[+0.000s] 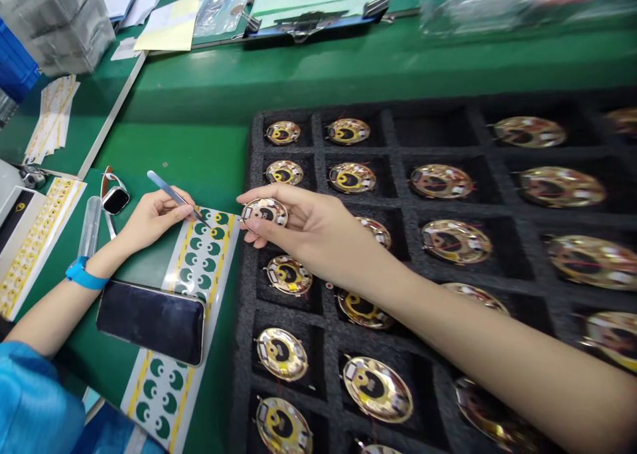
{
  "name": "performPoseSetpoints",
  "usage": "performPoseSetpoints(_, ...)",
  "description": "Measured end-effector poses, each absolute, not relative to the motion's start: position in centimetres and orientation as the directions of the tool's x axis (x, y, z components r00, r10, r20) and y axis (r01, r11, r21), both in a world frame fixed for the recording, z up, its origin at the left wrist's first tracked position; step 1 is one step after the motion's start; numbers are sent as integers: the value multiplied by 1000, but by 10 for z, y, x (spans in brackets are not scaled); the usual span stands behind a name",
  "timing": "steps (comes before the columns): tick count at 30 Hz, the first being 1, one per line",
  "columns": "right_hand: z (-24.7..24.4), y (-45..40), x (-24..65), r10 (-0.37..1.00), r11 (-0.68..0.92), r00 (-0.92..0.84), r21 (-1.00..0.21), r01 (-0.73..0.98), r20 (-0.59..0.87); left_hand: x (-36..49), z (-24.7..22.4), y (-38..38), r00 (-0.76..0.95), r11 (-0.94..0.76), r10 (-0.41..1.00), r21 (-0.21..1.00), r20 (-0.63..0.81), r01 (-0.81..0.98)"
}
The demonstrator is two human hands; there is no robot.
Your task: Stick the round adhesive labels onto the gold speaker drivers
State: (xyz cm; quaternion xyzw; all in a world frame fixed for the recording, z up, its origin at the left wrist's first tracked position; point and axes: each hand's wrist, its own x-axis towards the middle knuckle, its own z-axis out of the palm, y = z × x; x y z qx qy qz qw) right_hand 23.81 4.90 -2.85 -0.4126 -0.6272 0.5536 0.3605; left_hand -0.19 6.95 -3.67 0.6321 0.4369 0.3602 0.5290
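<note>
Left hand pinched tweezers between thumb and fingers, tips down at the upper part of a sticker sheet, right by a yellow sticker; couldn't tell if they touched it. Right hand gripped a round gold disc by its edge, face up, over the near-left side of a black foam tray, just beside the sheet. The held disc's dark center shape showed; no clear yellow sticker on it, so probably not done yet.

Progress: looked partway. Sheet was mostly used, with green bench showing through nearly all the cut-outs and only a few yellow pieces left near the top. Part of it was under a phone, so no full count. In the tray, several discs in the left columns carried yellow, e.g. the upper-left disc and the one beside it. Discs further right, such as the middle disc, showed no obvious yellow, so those seemed left to do; far-right ones too blurred to judge. A second strip at far left had many yellow pieces on it, likely spare stock.
</note>
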Motion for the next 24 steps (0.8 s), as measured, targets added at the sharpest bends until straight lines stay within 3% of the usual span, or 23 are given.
performPoseSetpoints(4, -25, 52, 235, 915, 225, -392, -926, 304, 93, -1, -36, 73, 380, -54, 925, 983, -17, 175)
performPoseSetpoints(7, -18, 56, 225, 830, 508, -524, -646, 569, 192, -2, -37, 72, 369, -67, 929, 984, 0, 167)
performPoseSetpoints(10, -16, 57, 212, 731, 647, -671, -440, 623, 125, -6, -39, 67, 317, -89, 948, 983, 34, 161)
performPoseSetpoints(16, -28, 65, 198, 666, 698, -741, -424, 577, 88, -21, -37, 59, 165, -119, 982, 981, 93, 153)
performPoseSetpoints(24, -33, 94, 180, 566, 741, -813, -515, 431, 135, -39, -34, 47, 102, -136, 988, 968, 117, 212)
